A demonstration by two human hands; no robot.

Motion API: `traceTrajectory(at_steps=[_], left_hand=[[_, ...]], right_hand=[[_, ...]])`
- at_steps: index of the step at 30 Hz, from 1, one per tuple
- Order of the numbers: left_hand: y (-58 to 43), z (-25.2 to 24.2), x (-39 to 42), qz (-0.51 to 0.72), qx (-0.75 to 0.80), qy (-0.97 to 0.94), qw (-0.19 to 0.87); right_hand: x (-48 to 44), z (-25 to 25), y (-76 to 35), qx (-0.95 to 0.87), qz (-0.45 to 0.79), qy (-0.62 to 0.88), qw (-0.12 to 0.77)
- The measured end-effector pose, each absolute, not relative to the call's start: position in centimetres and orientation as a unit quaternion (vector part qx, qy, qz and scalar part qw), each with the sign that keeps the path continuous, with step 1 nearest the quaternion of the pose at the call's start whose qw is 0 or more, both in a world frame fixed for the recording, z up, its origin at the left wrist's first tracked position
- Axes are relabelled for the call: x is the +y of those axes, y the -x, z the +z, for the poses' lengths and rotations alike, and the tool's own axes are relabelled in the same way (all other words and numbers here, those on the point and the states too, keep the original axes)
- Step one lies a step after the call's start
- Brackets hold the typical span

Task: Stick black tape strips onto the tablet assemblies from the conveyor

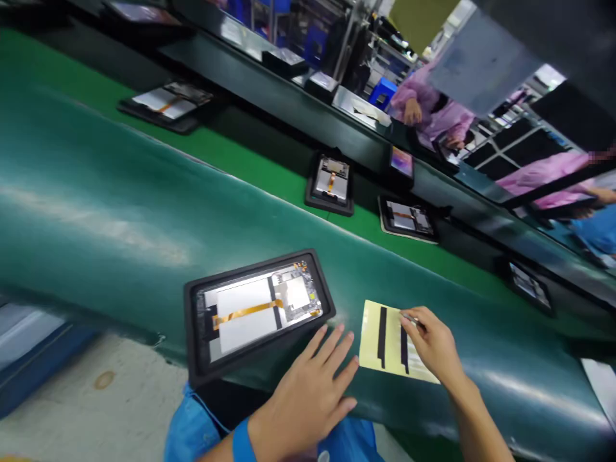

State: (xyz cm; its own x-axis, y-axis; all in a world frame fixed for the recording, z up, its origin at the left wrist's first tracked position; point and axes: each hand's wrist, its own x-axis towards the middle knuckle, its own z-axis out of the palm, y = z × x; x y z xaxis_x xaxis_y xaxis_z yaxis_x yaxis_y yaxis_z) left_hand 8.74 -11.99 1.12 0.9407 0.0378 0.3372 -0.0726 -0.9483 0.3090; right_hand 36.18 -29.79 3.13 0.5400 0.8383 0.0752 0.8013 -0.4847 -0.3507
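A black tray [192, 333] lies at the near edge of the green bench and holds an opened tablet [257, 309] with an orange flex cable across its white plates. My left hand [308, 391] rests flat on the bench just right of the tray, fingers stretched out and empty. To its right lies a pale yellow backing sheet [370, 346] carrying black adhesive strips [382, 327]. My right hand [433, 343] hovers over that sheet, with thumb and forefinger pinched at the top end of a strip.
Beyond the bench runs a green conveyor belt [231, 154] carrying more trays with opened tablets [330, 183], [409, 219], [166, 102]. Other people in pink coats [433, 109] work on the far side. Grey floor shows at the lower left.
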Motion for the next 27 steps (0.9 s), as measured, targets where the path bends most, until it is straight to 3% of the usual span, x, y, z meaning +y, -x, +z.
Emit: traceTrajectory(at_steps=[6,17,27], left_hand=[[-13.6,-0.1,-12.1,0.137,-0.062,-0.971,0.186],[-19.2,-0.8,-12.5,0.125,-0.094,-0.978,0.136],[-19.7,-1.6,-12.6,0.11,-0.089,-0.981,0.132]], right_hand=[[-30.5,2.0,-35.3,-0.484,0.066,0.857,0.166],[-28.4,0.2,-35.8,-0.502,-0.011,0.854,0.137],[-28.5,-0.7,-36.1,-0.494,0.003,0.852,0.17]])
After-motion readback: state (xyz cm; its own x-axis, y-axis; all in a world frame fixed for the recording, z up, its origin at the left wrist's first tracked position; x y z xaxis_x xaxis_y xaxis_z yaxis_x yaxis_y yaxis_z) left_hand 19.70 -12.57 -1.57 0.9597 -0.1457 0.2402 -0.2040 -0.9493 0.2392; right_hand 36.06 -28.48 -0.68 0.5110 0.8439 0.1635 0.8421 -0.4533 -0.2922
